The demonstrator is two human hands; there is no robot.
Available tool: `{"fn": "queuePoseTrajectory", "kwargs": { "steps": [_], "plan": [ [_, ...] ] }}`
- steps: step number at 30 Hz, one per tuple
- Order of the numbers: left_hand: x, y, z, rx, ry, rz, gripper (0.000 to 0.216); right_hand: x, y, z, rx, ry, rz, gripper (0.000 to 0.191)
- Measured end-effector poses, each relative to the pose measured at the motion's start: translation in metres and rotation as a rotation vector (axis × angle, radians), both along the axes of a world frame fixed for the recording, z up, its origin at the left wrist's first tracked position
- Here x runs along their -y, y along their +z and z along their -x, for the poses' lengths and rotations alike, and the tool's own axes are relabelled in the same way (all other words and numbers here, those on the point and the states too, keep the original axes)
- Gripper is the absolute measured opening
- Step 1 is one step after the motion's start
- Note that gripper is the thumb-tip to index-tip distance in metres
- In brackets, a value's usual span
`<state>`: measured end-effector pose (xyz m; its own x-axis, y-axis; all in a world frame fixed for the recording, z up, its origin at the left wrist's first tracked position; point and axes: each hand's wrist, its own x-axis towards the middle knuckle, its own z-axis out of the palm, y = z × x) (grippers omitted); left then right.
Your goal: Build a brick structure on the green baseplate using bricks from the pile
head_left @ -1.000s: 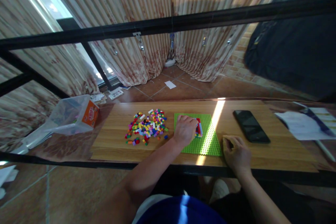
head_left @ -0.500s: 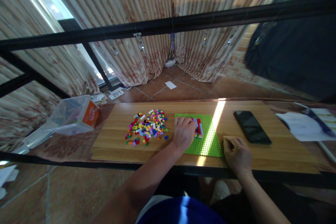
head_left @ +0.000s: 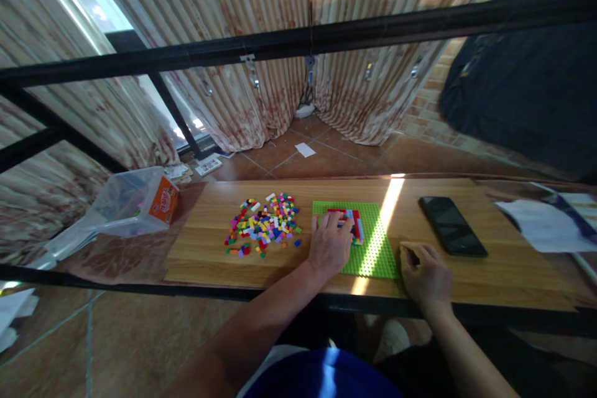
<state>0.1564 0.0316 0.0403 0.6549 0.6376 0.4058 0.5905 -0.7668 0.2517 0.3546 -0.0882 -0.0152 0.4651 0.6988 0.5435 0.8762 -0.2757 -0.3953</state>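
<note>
- The board (head_left: 200, 230) runs wide from side to side and shallow from front to back; the black rail (head_left: 494, 318) runs along its near edge.
- The baseplate (head_left: 385, 266) lies flat near the board's middle, with a narrow strip of wood behind it and another in front.
- The pile (head_left: 275, 221) of small loose bricks is left of the baseplate, a short stretch of wood between them; a stray blue brick (head_left: 297, 242) lies in that stretch.
- More bare wood runs from the pile to the board's slanting left edge, with the bin (head_left: 125, 202) beyond that edge.
- To the right, the phone (head_left: 452, 227) lies aslant, apart from the baseplate; papers (head_left: 543, 224) overlap the board's right edge.
- The build (head_left: 357, 224), with red along its far and right sides, is on the baseplate; its left and near parts are hidden.
- The left hand (head_left: 330, 245) is palm down over the build, fingers loosely parted and bent, forearm slanting in from the near left. Whether it has hold of a brick I cannot tell.
- The right hand (head_left: 426, 273) rests on the board just beside the baseplate's right edge, fingers curled towards the thumb around a small hollow; whether anything is in it I cannot tell.
</note>
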Motion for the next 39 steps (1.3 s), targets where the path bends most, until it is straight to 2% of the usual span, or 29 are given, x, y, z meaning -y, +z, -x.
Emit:
{"fn": "queuePoseTrajectory", "kwargs": {
  "steps": [9,17,21,24,28,33,39],
  "plan": [
    [0.000,0.002,-0.002,-0.096,0.003,-0.033,0.031,0.001,0.001,0.000,-0.024,-0.008,0.007,0.025],
    [-0.003,0.004,-0.005,-0.120,-0.020,0.005,0.028,0.002,0.002,0.001,-0.040,-0.015,0.029,0.026],
    [0.000,0.010,-0.008,-0.116,0.000,0.012,0.020,0.001,0.003,0.000,-0.016,-0.004,0.030,0.028],
    [0.006,0.016,-0.003,-0.058,0.019,0.023,0.027,0.001,0.002,-0.002,-0.008,0.000,0.024,0.028],
    [0.017,0.016,0.027,0.062,0.040,0.079,0.036,0.001,0.001,-0.003,-0.005,-0.002,0.039,0.026],
    [0.029,0.004,0.089,0.149,0.115,0.159,0.031,0.002,0.000,-0.003,-0.004,-0.007,0.030,0.027],
    [0.030,-0.009,0.154,0.196,0.327,0.132,0.024,0.005,-0.002,-0.006,0.007,-0.029,0.051,0.029]
  ]
}}
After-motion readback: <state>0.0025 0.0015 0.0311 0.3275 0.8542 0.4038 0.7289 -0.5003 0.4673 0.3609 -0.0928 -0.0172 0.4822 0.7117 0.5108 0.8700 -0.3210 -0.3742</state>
